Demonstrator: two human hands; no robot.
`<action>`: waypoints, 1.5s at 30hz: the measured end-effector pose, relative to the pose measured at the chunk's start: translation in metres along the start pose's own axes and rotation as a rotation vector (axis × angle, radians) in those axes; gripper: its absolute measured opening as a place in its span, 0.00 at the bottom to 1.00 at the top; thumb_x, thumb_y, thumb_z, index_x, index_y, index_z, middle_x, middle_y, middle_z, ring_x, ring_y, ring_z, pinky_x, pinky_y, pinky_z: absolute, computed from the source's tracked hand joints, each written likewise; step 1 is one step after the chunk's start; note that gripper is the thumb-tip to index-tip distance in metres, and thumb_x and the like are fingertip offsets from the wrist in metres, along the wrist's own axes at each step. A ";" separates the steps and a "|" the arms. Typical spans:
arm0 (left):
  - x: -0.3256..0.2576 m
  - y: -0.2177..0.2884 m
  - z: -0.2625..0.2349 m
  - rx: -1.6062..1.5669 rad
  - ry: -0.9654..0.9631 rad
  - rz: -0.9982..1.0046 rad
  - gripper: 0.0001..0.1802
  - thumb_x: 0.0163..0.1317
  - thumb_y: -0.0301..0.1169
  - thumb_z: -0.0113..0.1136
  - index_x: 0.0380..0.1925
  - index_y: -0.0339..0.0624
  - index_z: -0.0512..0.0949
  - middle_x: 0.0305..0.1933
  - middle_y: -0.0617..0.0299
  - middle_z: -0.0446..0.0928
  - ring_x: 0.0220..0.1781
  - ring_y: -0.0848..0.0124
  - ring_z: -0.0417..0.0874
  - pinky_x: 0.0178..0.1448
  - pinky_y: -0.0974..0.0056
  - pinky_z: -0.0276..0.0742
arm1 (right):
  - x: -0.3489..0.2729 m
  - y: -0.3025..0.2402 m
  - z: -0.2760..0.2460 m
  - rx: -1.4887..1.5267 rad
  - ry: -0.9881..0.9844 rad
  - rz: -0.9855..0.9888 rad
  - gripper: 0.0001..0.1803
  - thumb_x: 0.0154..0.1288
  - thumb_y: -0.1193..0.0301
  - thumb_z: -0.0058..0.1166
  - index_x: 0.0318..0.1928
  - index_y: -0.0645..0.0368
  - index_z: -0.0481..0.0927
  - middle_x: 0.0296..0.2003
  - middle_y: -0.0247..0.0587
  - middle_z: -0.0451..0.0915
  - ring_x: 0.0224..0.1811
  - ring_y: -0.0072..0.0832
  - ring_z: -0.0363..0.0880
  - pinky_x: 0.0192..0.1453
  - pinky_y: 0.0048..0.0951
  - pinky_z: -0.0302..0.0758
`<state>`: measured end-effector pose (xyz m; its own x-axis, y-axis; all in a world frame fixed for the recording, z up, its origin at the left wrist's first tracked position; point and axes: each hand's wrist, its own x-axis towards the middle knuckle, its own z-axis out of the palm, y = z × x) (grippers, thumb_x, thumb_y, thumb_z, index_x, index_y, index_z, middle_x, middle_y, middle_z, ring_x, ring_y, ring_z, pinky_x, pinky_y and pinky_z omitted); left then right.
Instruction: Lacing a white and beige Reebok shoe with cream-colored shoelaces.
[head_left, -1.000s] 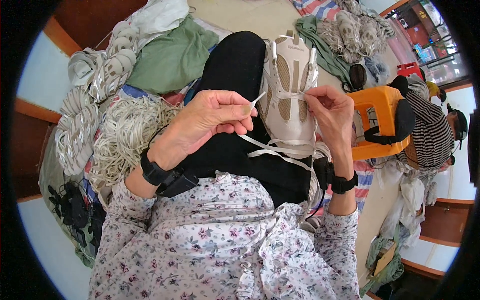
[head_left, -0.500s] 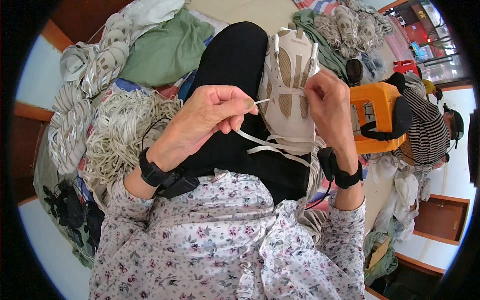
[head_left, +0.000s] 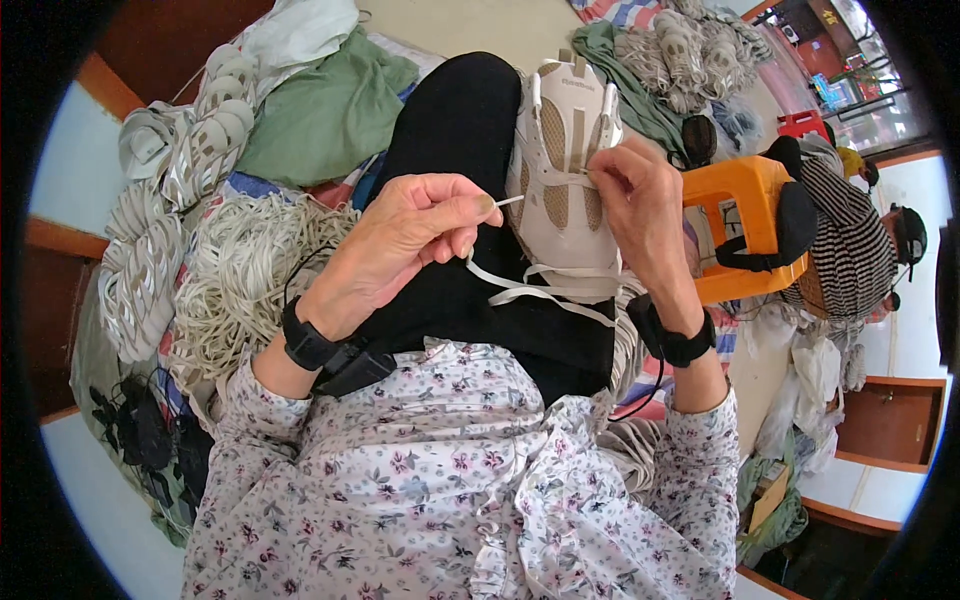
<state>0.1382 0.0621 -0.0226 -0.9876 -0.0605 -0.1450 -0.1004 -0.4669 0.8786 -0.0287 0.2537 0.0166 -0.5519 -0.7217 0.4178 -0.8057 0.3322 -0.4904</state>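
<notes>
A beige shoe upper (head_left: 566,225) with tan mesh panels lies along my right thigh. A strip of white lace crosses its middle. Thumb and forefinger of my left hand (head_left: 415,230) are closed on a white shoelace (head_left: 545,290), whose stiff tip points toward the upper's left side. From that hand the lace loops down over the black trousers and the upper's near end. My right hand (head_left: 645,215) pinches the right edge of the upper, where the crossing lace meets my fingertips. Its fingers partly hide what exactly they grip.
To the left lies a large heap of white laces (head_left: 235,275), beside stacked shoe uppers (head_left: 145,275) and green cloth (head_left: 330,115). A yellow stool (head_left: 750,225) stands on the right, with a person in a striped top (head_left: 850,235) beyond it. More uppers (head_left: 690,55) are piled at the far right.
The view has shifted slightly, so the shoe upper and the right hand appear a little further left. Both hands keep the same hold, and the lace tip stays beside the upper.
</notes>
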 end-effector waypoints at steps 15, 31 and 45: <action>0.006 -0.002 -0.002 0.005 0.000 -0.014 0.10 0.67 0.36 0.62 0.35 0.40 0.81 0.21 0.75 0.72 0.22 0.88 0.69 0.24 0.81 0.59 | -0.002 0.001 0.015 -0.052 0.034 -0.091 0.12 0.56 0.88 0.47 0.40 0.62 0.72 0.33 0.55 0.77 0.37 0.57 0.78 0.38 0.48 0.74; 0.006 -0.002 -0.008 -0.054 0.000 -0.013 0.10 0.70 0.35 0.57 0.40 0.39 0.79 0.26 0.68 0.76 0.16 0.89 0.61 0.21 0.81 0.54 | 0.004 -0.010 0.012 -0.220 0.014 -0.307 0.09 0.54 0.82 0.55 0.37 0.63 0.76 0.32 0.47 0.75 0.38 0.45 0.77 0.43 0.41 0.74; 0.009 -0.007 -0.008 -0.049 0.000 0.095 0.13 0.71 0.34 0.56 0.48 0.37 0.78 0.38 0.61 0.83 0.19 0.87 0.66 0.22 0.81 0.60 | 0.020 -0.036 0.020 -0.732 -0.263 -0.490 0.12 0.46 0.81 0.57 0.35 0.63 0.75 0.34 0.47 0.75 0.41 0.41 0.77 0.47 0.37 0.74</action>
<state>0.1307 0.0579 -0.0342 -0.9924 -0.1066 -0.0621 -0.0003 -0.5013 0.8653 -0.0063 0.2150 0.0270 -0.1178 -0.9684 0.2199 -0.9212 0.1892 0.3399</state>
